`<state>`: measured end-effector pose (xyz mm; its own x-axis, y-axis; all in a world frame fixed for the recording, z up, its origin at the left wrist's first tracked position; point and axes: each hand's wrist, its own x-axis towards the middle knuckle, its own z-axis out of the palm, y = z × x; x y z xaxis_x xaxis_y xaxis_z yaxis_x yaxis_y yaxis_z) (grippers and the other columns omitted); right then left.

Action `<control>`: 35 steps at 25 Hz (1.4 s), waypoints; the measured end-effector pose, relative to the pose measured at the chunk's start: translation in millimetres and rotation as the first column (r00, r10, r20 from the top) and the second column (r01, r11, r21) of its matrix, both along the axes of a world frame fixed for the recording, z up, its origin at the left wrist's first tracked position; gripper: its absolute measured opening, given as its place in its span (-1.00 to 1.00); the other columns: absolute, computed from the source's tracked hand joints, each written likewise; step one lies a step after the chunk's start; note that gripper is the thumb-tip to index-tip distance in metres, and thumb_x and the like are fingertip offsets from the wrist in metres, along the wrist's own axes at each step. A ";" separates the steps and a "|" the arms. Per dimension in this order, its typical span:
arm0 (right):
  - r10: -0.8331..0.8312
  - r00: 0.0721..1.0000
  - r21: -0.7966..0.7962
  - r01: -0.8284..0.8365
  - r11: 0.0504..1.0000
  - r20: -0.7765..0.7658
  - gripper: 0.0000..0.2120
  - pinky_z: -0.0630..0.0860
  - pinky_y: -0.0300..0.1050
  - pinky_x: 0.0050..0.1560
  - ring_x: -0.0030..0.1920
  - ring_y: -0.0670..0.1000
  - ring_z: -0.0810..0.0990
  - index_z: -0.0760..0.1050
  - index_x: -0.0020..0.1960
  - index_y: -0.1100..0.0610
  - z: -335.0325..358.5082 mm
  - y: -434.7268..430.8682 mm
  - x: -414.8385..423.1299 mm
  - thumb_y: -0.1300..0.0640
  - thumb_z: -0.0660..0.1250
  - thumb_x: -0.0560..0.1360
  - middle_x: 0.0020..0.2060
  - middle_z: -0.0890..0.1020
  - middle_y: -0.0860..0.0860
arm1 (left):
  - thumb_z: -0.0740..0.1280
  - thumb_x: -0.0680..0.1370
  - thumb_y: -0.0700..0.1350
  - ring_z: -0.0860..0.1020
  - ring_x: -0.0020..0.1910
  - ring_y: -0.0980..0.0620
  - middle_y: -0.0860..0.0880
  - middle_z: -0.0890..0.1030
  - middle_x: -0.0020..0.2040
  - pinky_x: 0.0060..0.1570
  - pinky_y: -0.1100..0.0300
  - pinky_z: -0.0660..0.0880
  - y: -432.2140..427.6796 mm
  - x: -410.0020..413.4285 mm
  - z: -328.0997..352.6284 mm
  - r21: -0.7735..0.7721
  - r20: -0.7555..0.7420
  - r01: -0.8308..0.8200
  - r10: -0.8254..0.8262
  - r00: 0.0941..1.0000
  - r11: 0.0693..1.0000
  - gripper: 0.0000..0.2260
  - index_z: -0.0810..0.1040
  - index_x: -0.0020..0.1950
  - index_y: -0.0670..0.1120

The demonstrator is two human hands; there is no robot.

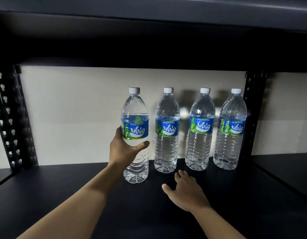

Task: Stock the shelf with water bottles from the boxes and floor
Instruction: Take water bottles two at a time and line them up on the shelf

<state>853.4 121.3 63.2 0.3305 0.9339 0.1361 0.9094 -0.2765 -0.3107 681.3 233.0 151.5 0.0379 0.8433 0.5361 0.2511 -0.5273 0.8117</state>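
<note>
My left hand grips a clear water bottle with a blue label and white cap, upright, its base on or just above the dark shelf board. To its right stand three matching bottles in a row near the back: one, a second and a third by the right post. My right hand hovers low over the shelf in front of the row, fingers spread, holding nothing.
The shelf has black perforated uprights at the left and right and a dark shelf above. A pale wall closes the back. Bare shelf board lies left of the held bottle.
</note>
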 end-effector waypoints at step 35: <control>-0.040 0.999 0.035 0.039 0.999 0.020 -0.28 0.04 -0.05 0.52 0.57 0.05 0.05 0.19 0.56 0.16 2.0 0.9 -1.9 -0.28 0.11 0.57 0.57 0.15 0.06 | 0.48 0.44 0.06 0.37 0.35 -0.14 -0.15 0.43 0.33 0.26 0.02 0.33 17.3 11.6 -89.1 -0.247 -0.172 -0.162 0.122 0.978 0.955 -0.33 0.28 0.40 -0.17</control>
<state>851.5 122.2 65.2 0.3640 0.9148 0.1749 0.9042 -0.3021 -0.3020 692.9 250.3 62.4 -0.0278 0.9546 0.2966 0.4400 -0.2547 0.8611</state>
